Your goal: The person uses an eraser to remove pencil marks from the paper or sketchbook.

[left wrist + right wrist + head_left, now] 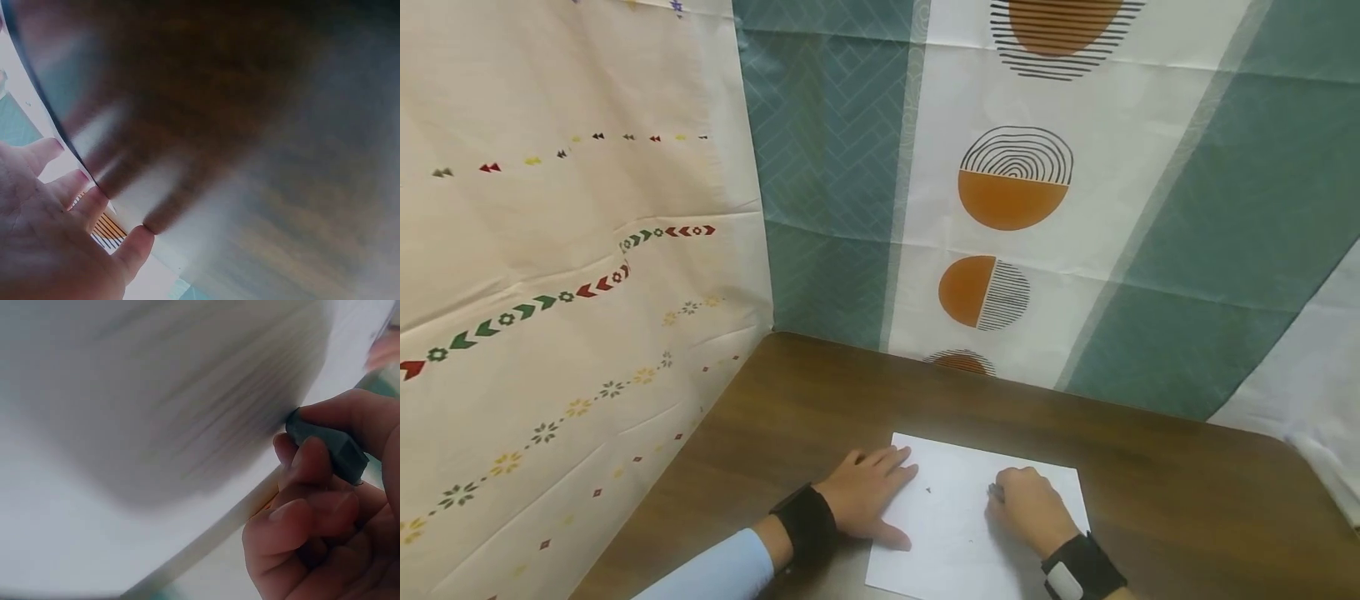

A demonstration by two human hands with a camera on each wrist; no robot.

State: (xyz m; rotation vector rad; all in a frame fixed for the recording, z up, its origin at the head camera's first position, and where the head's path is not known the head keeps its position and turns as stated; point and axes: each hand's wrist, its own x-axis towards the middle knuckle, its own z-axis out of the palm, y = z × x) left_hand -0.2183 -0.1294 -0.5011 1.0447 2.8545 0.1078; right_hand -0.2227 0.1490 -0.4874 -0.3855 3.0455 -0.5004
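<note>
A white sheet of paper (947, 542) lies on the brown table. My left hand (867, 493) rests with spread fingers across the sheet's left edge; in the left wrist view, its fingertips (134, 247) touch the surface. On the right part of the sheet, my right hand (1028, 507) pinches a small dark eraser (996, 492) between thumb and fingers. Seen from the right wrist, the eraser (334, 447) is a dark greenish block whose worn, rounded end is right at the paper. A small dark crumb (928, 490) lies on the sheet between the hands.
The wooden table (1187, 500) extends on both sides of the sheet. A cream patterned cloth (587, 250) hangs at the left, and a green and white cloth (827, 183) with orange circles hangs behind. White fabric (1307, 383) hangs at the right edge.
</note>
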